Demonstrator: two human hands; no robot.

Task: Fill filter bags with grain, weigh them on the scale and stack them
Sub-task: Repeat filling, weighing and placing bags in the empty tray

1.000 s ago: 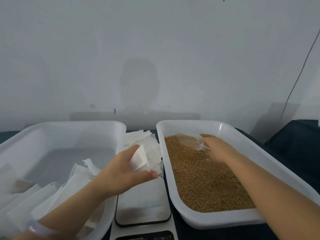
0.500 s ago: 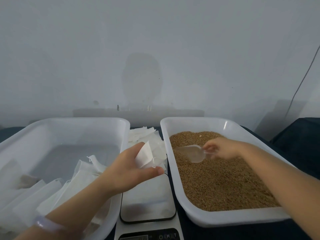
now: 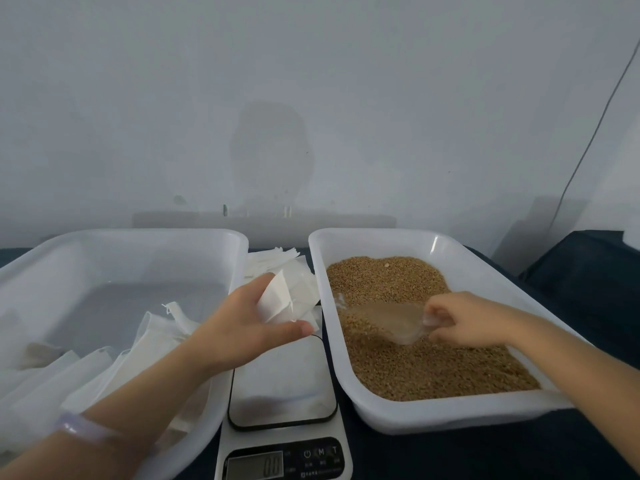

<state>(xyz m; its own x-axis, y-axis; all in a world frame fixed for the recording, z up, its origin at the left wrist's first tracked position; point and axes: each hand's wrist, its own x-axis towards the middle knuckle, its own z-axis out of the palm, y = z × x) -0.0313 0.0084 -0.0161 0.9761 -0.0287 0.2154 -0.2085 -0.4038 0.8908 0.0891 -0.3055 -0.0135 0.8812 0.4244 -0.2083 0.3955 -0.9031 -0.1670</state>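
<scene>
Findings at this station:

- **Left hand:** My left hand point(image 3: 242, 327) pinches one empty filter bag point(image 3: 280, 303) between thumb and fingers. It hangs above the far edge of the scale point(image 3: 282, 386), whose platform is bare. I cannot tell whether the bag's mouth is spread.
- **Right hand:** My right hand point(image 3: 474, 320) grips the handle of a clear scoop point(image 3: 388, 322). Its bowl lies in the grain point(image 3: 433, 362) of the right tray point(image 3: 450, 415) and appears loaded.
- **Other bags:** More bags lie heaped in the left tray point(image 3: 121, 237). A pile of flat bags point(image 3: 273, 259) sits behind the scale, between the two trays.

Step in hand, by my judgement: loading the scoop for the first pour.

Recommendations:

1. Lift the scoop level and not overfull.
2. Bring the bag across to the tray rim, so stray grain falls back into the tray rather than onto the platform or counter.
3. Open the mouth wide with the fingers before tipping.
4. The bag looks limp, so pour slowly and support it from below.
</scene>
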